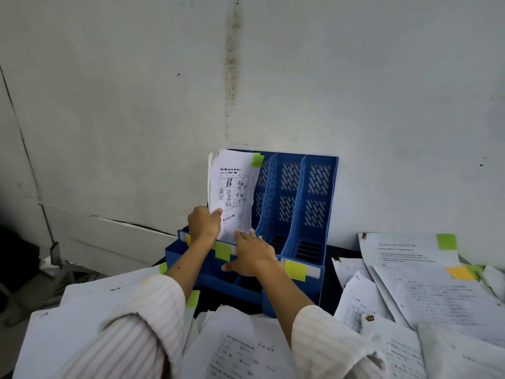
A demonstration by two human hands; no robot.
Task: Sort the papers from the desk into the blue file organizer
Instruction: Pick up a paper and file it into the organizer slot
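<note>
Two hands steady one sheet: the left hand [204, 222] pinches the green-tabbed worksheet [232, 192] upright over the blue file organizer [297, 203]'s leftmost slot. The right hand [252, 254], fingers straight, presses its lower edge, probably guiding it in.

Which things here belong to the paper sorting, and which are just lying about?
In the job:
blue plastic file organizer
white printed sheet with a green tab, in the left hand
right hand steadying it
loose white papers on the desk

Lying about:
grey stained wall
crumpled debris at far left
</note>
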